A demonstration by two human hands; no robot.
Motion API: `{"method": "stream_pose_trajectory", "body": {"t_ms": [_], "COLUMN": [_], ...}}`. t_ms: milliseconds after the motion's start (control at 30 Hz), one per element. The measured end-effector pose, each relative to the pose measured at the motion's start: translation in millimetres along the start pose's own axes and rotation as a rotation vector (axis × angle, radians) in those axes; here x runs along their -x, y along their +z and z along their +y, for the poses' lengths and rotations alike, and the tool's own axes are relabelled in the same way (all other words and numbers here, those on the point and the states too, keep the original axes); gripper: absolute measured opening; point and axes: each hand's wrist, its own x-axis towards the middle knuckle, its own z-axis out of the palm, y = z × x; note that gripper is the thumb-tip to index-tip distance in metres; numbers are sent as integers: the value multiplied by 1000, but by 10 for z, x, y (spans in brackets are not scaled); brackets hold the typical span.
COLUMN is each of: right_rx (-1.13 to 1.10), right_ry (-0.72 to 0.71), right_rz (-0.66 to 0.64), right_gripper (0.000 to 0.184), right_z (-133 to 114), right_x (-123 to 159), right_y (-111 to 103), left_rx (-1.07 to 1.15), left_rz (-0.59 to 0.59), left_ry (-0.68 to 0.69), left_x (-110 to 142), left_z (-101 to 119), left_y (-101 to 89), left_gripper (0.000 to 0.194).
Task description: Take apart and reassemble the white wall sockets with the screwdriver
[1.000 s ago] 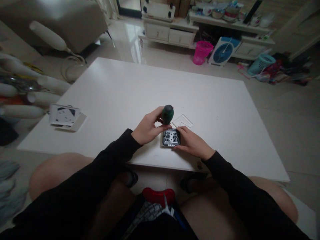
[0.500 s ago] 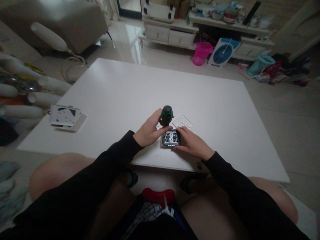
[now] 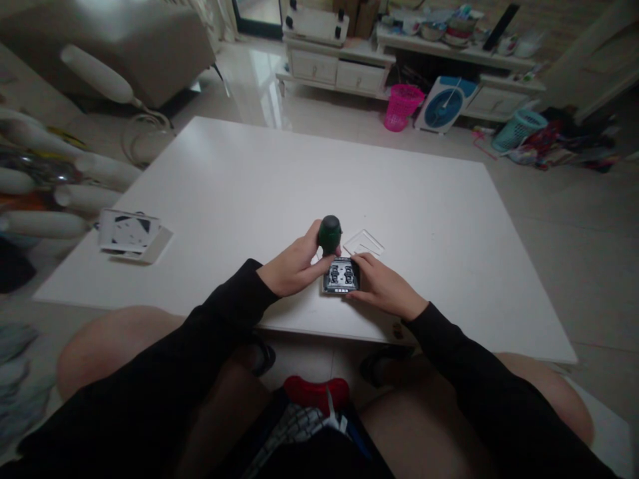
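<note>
My left hand [image 3: 294,267] is closed around the green, black-capped handle of what looks like a screwdriver [image 3: 329,233]. The handle stands nearly upright, and its tip is hidden behind the hand. Just below it sits a small square device with a dark face [image 3: 341,275], possibly a wall socket or switch module, at the table's near edge. My right hand [image 3: 387,286] grips its right side, thumb at the near corner and fingers at the far one. Beyond the right hand lies a thin white square frame [image 3: 375,240], flat on the white table [image 3: 249,193].
White and black flat pieces lie in or on a white box [image 3: 130,233] at the table's left. Past the far edge stand a pink basket [image 3: 402,106], a blue fan [image 3: 444,105], a teal basket [image 3: 519,130] and a low cabinet [image 3: 359,75]. A sofa [image 3: 150,53] is at the far left.
My left hand and the green handle have shifted slightly left and towards me. The right hand and the square device have stayed in place.
</note>
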Motion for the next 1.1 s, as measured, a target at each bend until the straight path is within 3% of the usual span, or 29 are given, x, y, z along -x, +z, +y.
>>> {"method": "stream_pose_trajectory", "body": {"t_ms": [67, 233, 500, 700, 833, 1100], "right_rx": [-4, 3, 2, -11, -3, 0], "right_ry": [-10, -7, 20, -5, -7, 8], "right_rz": [8, 6, -17, 5, 7, -3], "right_gripper": [74, 75, 71, 73, 72, 72], "right_z": [12, 15, -24, 5, 5, -9], "right_x": [0, -1, -9, -9, -6, -9], "right_y": [7, 8, -15, 1, -2, -17], "left_rx": [-71, -202, 95, 35, -106, 66], "left_rz": [23, 115, 35, 62, 146, 116], "left_ry": [4, 61, -27, 69, 120, -9], "left_x": [-12, -29, 19, 11, -20, 13], "left_z": [-12, -59, 1, -40, -64, 2], "left_y": [8, -8, -74, 3, 10, -50], "left_gripper": [12, 21, 49, 26, 25, 53]}}
